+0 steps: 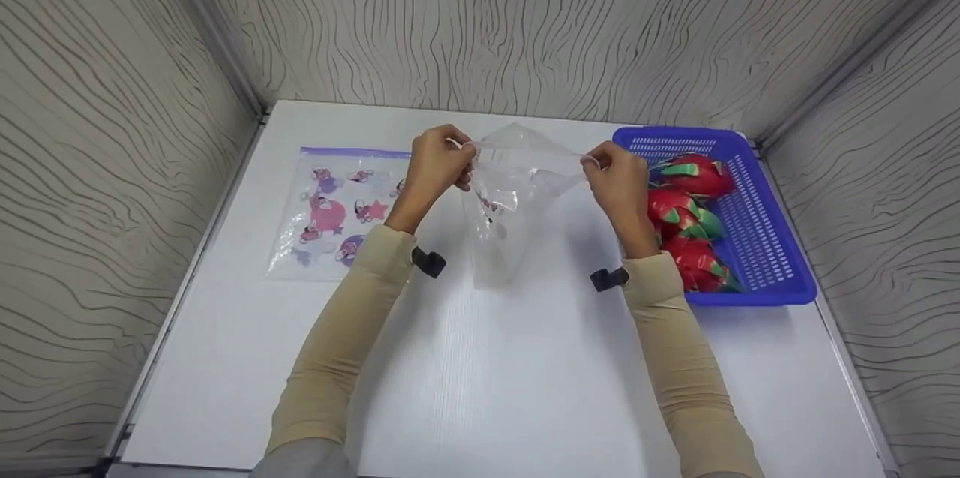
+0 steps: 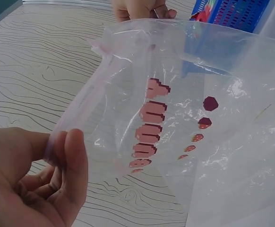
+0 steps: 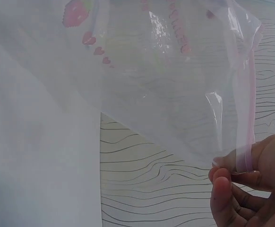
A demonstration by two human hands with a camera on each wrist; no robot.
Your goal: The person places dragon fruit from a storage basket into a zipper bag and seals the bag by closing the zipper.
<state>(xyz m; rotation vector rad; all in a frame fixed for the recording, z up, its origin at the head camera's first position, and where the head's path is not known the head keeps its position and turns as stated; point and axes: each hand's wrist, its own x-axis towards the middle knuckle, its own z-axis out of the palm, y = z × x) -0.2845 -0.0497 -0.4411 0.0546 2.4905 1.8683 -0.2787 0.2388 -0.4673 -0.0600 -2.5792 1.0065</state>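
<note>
Between my two hands hangs a clear plastic zip bag [image 1: 499, 215] with a pink zip edge and printed pink letters and strawberries, seen closely in the left wrist view. My left hand [image 1: 441, 159] pinches one side of its top edge between thumb and fingers. At the opposite side my right hand [image 1: 619, 178] pinches the same edge, thumb against fingers, as the right wrist view shows. The mouth of the bag is spread between them, and its body hangs down toward the white table [image 1: 480, 388].
A second clear bag [image 1: 334, 215], with a purple zip and pink cartoon prints, lies flat at the left. On the right stands a blue plastic basket [image 1: 772, 238] holding several red and green dragon fruits [image 1: 694, 176]. Wood-patterned panels [image 1: 480, 28] enclose the table.
</note>
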